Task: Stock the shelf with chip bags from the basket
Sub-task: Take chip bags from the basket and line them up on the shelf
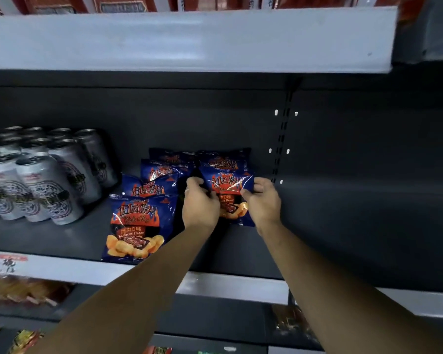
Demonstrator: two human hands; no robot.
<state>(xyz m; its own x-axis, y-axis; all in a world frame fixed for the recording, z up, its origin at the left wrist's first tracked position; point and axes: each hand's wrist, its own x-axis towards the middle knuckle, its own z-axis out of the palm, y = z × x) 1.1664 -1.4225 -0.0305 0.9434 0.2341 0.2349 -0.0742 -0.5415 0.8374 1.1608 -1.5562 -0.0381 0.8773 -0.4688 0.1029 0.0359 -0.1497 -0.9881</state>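
A blue chip bag (228, 183) with orange flame print stands on the dark shelf (343, 226), gripped on both sides. My left hand (200, 205) pinches its left edge and my right hand (262, 200) pinches its right edge. Behind it another bag (223, 159) leans against the back wall. To the left, a row of several matching bags runs front to back, with the front bag (136, 226) lying tilted near the shelf edge. The basket is out of view.
Several silver cans (44, 175) stand packed at the shelf's left. The white shelf lip (228, 287) runs along the front. An upper shelf (189, 39) hangs overhead. Snack packs (23, 290) fill the level below.
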